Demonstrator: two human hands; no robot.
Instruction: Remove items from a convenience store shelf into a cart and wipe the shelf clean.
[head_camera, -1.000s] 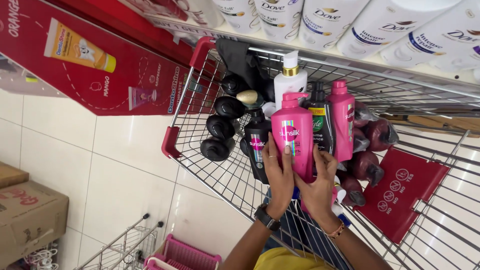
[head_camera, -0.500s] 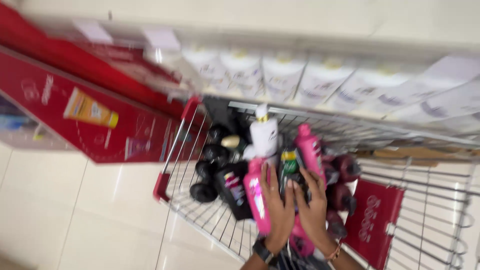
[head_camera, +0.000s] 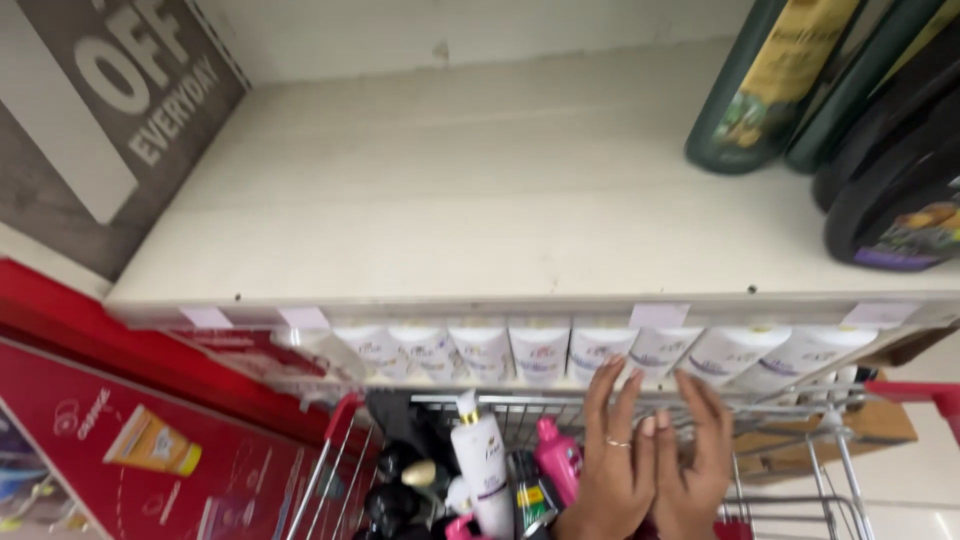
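My left hand (head_camera: 612, 462), a ring on one finger, is raised with its fingers spread and nothing in it. My right hand (head_camera: 697, 462) is close beside it, also with spread fingers and holding nothing. Both hover over a wire shopping cart (head_camera: 800, 440) near a row of white bottles (head_camera: 540, 350) on the shelf behind. In the cart stand a white pump bottle (head_camera: 479, 462), a pink bottle (head_camera: 558, 458), a dark bottle with a green and yellow label (head_camera: 531, 497) and some black bottles (head_camera: 392, 482). The pink bottle is just left of my left hand.
A broad white shelf (head_camera: 500, 190) fills the upper view, with dark green bottles (head_camera: 762, 85) and black bottles (head_camera: 895, 190) at its right end. A grey sign (head_camera: 105, 100) hangs at upper left. A red display panel (head_camera: 130, 450) stands left of the cart.
The view has swung up from the cart to the shelves. My hands have let go of the pink bottle, which they gripped a second ago, and have risen above the cart.
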